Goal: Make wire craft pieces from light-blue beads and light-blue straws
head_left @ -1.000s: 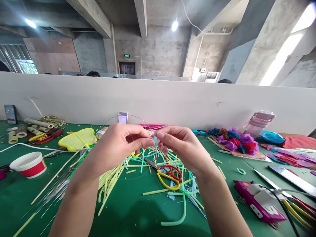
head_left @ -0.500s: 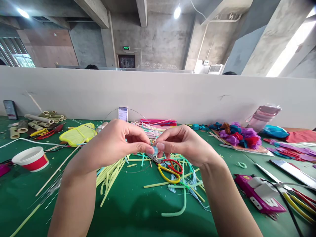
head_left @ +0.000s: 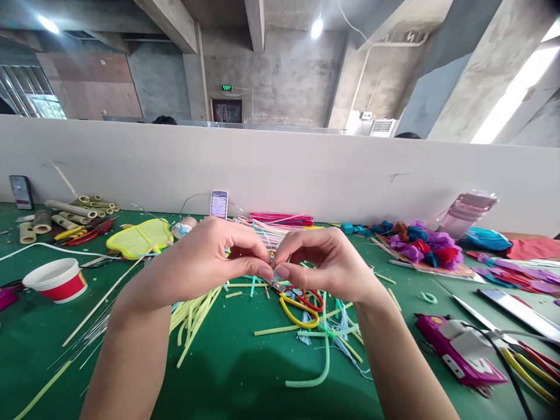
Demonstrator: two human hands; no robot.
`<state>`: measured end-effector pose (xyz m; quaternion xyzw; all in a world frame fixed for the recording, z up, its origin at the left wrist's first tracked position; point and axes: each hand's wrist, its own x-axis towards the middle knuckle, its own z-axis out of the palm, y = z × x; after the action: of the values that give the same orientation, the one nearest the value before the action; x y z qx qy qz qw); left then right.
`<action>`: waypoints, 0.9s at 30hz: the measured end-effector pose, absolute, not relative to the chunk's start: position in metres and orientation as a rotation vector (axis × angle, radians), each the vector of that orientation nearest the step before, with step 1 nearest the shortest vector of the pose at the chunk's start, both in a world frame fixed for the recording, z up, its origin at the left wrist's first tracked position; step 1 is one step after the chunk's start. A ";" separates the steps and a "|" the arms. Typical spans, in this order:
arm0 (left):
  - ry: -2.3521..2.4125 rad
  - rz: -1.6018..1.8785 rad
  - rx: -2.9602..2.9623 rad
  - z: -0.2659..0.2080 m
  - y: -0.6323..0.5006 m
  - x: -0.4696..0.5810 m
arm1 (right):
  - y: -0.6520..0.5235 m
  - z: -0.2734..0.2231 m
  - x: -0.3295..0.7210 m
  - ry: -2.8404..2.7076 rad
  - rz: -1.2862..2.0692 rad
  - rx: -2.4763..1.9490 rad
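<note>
A green table (head_left: 219, 373) bears yellowish strips (head_left: 188, 315), a cup (head_left: 56, 286) and bamboo tubes (head_left: 72, 209).

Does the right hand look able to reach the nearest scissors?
Probably yes: the scissors lie close with the yellow handle uncovered, though the right hand seems busy pinching a small piece.

Small pale-blue piece (head_left: 275, 275), mostly hidden, held aloft between the fingers (head_left: 265, 272) of both sides.

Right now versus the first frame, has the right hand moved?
Yes, the right hand has moved down in view: its thumb tip sits lower relative to the phone at the white partition.
</note>
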<state>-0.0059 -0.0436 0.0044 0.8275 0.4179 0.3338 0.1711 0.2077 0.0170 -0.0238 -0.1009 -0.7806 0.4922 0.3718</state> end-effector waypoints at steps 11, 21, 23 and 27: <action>1.397 0.972 2.404 0.001 -0.042 -0.001 | 0.018 -0.027 0.199 -1.974 1.095 -0.442; 1.471 1.068 2.255 0.001 -0.035 -0.005 | 0.029 -0.028 0.200 -1.844 1.373 -0.446; 1.443 1.061 2.271 0.001 -0.035 -0.005 | 0.029 -0.029 0.198 -1.823 1.382 -0.450; 1.419 1.042 2.290 0.001 -0.034 -0.005 | 0.029 -0.030 0.197 -1.835 1.360 -0.476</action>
<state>-0.0051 -0.0335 0.0006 0.7865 0.4873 0.3579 0.1263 0.1966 0.0293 -0.0298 -0.1876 -0.7232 0.5360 0.3930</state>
